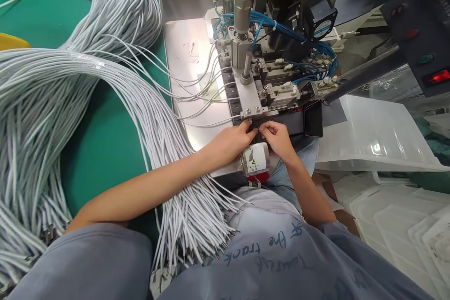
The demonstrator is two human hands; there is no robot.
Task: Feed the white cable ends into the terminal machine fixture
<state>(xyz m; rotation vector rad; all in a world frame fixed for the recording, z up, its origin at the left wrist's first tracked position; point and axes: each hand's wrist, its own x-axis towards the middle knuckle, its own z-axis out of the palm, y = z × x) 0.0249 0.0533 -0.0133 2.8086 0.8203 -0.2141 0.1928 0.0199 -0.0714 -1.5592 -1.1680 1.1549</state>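
Note:
At the front end of a machine [248, 96], my two hands work close together. My left hand [237, 139] is closed, thumb and finger pinched at the machine's dark edge; what lies between them is too small to make out. Just beside it my right hand [276, 137] pinches something tiny and thin that I cannot name. Several white cables [211, 124] run from the left into the machine's side. Under my left forearm lies a thick bundle of white cables [168, 126] with dark tips pointing towards me. A small labelled box [256, 158] sits right below my hands.
More white cables [119, 4] are heaped on the green table [87, 150] at the left. Blue air hoses [274, 22] cross the machine. On the right are a dark control box [418, 42] with a red light, a white plastic sheet [379, 133] and clear trays [393, 215].

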